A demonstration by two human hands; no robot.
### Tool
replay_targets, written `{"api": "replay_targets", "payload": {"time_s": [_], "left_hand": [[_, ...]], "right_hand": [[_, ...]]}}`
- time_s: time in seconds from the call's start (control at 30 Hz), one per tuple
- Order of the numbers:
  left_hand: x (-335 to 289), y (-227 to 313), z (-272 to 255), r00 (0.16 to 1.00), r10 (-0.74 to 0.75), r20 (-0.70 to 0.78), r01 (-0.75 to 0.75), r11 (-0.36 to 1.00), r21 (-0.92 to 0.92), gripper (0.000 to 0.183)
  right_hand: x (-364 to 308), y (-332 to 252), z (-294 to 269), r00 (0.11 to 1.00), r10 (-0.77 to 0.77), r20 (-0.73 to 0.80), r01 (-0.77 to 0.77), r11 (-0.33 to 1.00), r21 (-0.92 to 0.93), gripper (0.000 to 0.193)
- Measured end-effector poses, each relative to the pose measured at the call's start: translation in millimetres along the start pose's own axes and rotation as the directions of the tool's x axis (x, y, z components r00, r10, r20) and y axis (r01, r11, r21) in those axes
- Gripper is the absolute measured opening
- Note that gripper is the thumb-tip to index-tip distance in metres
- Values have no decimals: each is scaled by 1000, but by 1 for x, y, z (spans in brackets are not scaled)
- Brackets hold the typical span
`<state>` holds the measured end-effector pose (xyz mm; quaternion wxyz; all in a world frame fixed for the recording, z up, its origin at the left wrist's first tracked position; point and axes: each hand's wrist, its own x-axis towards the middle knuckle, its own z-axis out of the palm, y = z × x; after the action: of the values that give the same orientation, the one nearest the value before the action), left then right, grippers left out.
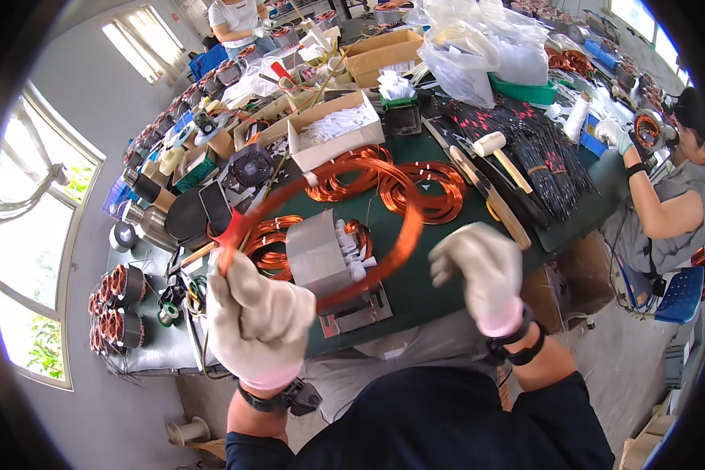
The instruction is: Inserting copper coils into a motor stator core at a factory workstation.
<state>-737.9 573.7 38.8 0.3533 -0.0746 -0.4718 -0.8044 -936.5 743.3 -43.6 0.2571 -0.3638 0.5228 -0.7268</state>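
My left hand (262, 317), in a white glove, grips one side of a large loop of copper wire coil (410, 235). The raised coil is smeared by motion and hangs over the bench. Under it a grey stator core (315, 249) lies on its side, with white insulation pieces and some copper winding at its open end. My right hand (482, 270), also gloved, hovers to the right of the coil, apart from it, its fingers loosely bent and nothing visible in them. Beyond the stator core, bundled copper coils (442, 188) rest on the dark green bench top.
A white-headed mallet (503, 160) and a wooden strip (489, 200) lie at right, beside bunched black leads (544, 164). Farther back stands a carton of white slips (333, 129). A small fan (251, 164) sits at left. A co-worker's arm (652, 200) works at far right.
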Motion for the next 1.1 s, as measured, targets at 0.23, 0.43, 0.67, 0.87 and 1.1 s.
{"api": "replay_targets", "payload": {"time_s": [0.23,0.43,0.67,0.87,1.1], "left_hand": [[-65,-63,10,815,-578,-52,558,805,-199,42],[-79,-57,-20,853,-455,-255,437,890,-127,41],[-76,-48,-34,948,-202,-245,157,969,-190,39],[-57,-61,-16,951,-29,-307,40,999,27,46],[-62,-59,-24,945,-63,-321,84,995,50,39]], "right_hand": [[28,49,54,837,381,392,-544,519,659,44],[41,73,43,808,497,317,-578,560,594,25],[43,80,49,820,448,357,-568,553,610,15],[32,88,62,843,524,117,-468,610,640,16],[25,86,50,841,528,118,-499,674,544,19]]}}
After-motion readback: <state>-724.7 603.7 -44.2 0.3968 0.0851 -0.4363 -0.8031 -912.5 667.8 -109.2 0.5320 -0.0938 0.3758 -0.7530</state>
